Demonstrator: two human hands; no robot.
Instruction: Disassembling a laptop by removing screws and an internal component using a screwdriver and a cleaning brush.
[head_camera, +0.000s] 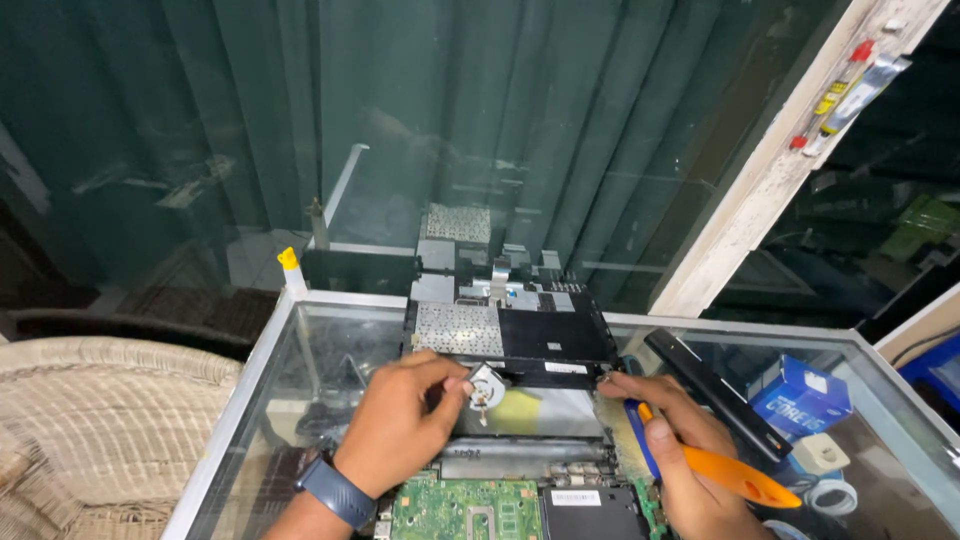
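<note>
Left hand (400, 420), fingers pinched shut, grips a small round cooling fan (486, 386) over the opened laptop chassis (520, 450) on the glass tabletop (300, 400). Right hand (672, 452) is closed around an orange pry tool (740, 475), fingertips touching the chassis edge. A white rectangular label (575, 497) sits on the black panel near the green circuit board (455, 510). A blue box (800, 395) lies at right, beside a black battery bar (715, 392).

two hands (400, 425), one laptop (520, 470), one box (798, 395)
</note>
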